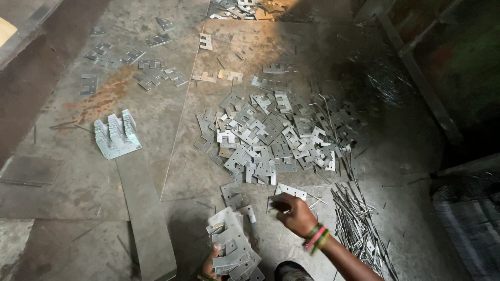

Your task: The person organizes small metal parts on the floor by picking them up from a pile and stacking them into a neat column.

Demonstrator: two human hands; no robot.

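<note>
We see the left hand [211, 265] clamping a fanned stack of plates [234, 250], the right hand's [297, 214] fingers pinching one plate [289, 191]; overloaded, the stack may slip and scatter.

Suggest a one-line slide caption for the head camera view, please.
Left hand holds a stack of notched metal plates while the right hand picks a plate beside the floor pile.
</note>
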